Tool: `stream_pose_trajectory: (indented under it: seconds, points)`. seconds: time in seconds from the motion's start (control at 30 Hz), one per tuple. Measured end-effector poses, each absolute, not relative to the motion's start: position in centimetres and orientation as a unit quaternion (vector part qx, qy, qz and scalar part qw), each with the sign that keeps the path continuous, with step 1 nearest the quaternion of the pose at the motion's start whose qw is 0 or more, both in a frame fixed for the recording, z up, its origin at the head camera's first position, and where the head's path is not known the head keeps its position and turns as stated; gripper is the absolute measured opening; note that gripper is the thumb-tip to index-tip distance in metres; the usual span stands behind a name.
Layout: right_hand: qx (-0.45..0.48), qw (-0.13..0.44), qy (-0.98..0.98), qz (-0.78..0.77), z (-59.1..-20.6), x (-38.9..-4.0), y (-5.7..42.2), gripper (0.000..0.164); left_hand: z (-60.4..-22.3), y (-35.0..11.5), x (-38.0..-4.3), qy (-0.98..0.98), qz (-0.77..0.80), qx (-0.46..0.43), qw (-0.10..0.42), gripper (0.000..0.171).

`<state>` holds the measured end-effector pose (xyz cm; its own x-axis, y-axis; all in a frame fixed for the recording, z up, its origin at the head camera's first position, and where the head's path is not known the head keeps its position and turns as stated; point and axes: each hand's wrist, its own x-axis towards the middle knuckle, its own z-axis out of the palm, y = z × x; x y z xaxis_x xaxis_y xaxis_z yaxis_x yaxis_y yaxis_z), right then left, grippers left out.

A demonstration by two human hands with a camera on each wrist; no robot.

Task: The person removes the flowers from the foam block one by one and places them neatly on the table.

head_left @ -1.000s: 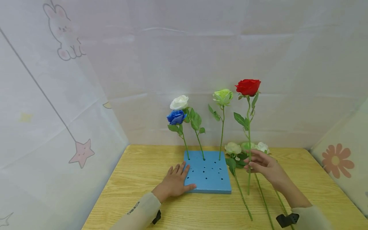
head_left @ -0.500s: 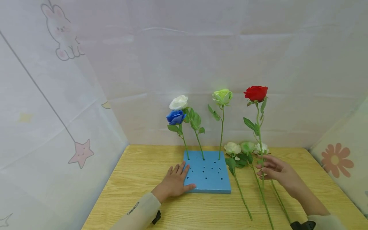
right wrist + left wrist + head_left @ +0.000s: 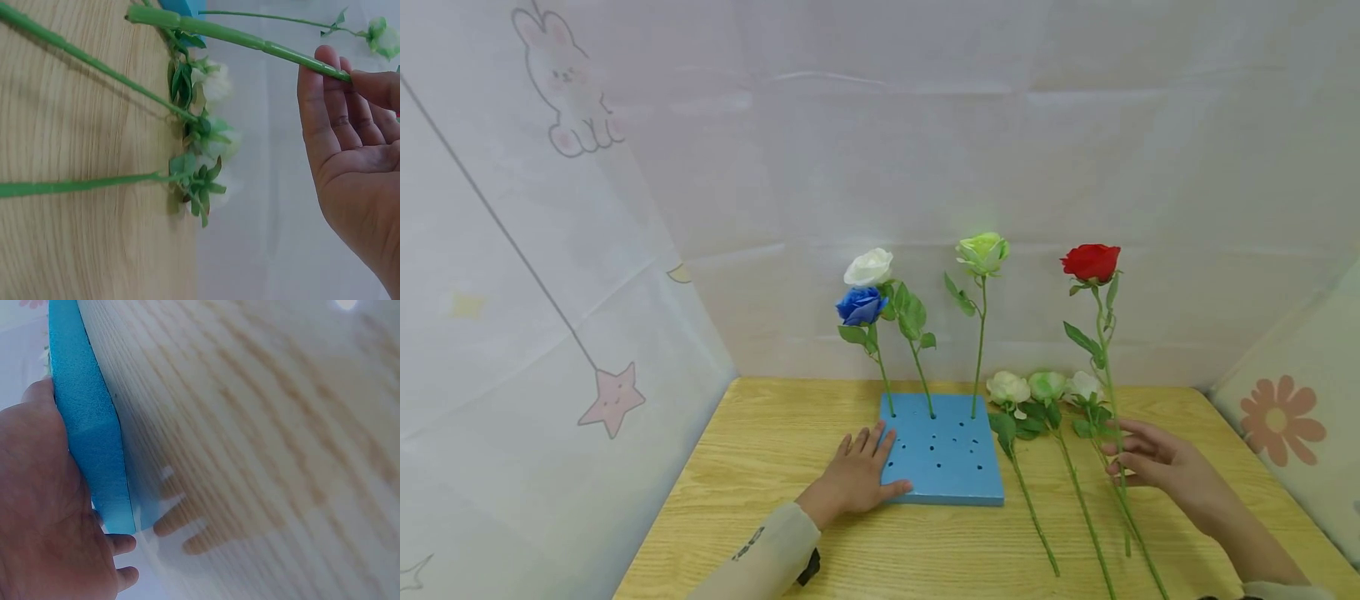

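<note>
A red rose [image 3: 1091, 263] stands nearly upright in my right hand [image 3: 1172, 467], its green stem [image 3: 250, 41] pinched between thumb and fingertips in the right wrist view. The stem's lower end hangs over the lying flowers. My left hand [image 3: 853, 479] rests with spread fingers on the left front corner of a blue foam block [image 3: 951, 479] dotted with holes. In the left wrist view, that hand [image 3: 44, 506] lies along the block's edge [image 3: 94, 437]. A blue rose [image 3: 861, 306], a white rose [image 3: 868, 267] and a light green rose [image 3: 982, 253] stand in the block's back holes.
Right of the block, a cream rose [image 3: 1007, 388], a pale green rose [image 3: 1047, 385] and a white rose [image 3: 1083, 386] lie on the wooden table [image 3: 760, 467], stems toward the front edge. A printed cloth [image 3: 820, 167] hangs close behind the table.
My right hand has carried the red rose rightward and lower, away from the block and over the rightmost lying flower. My left hand has stayed on the block.
</note>
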<state>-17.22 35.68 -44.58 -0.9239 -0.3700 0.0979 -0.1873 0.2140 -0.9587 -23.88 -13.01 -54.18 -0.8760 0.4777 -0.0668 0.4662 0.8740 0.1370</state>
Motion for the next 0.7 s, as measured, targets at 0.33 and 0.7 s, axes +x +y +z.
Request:
stream_pose_trajectory:
  seconds: [0.33, 0.7]
  points:
    - [-0.182, 0.094, 0.775, -0.598, -45.5, -16.7, 38.3, 0.05, -54.1, -13.0, -23.8, 0.966, 0.058, 0.246, 0.045, 0.1]
    - [-0.176, 0.137, 0.757, -0.614, -47.0, -16.4, 41.9, 0.053, -53.4, -12.9, -23.5, 0.965, 0.064, 0.248, 0.054, 0.101]
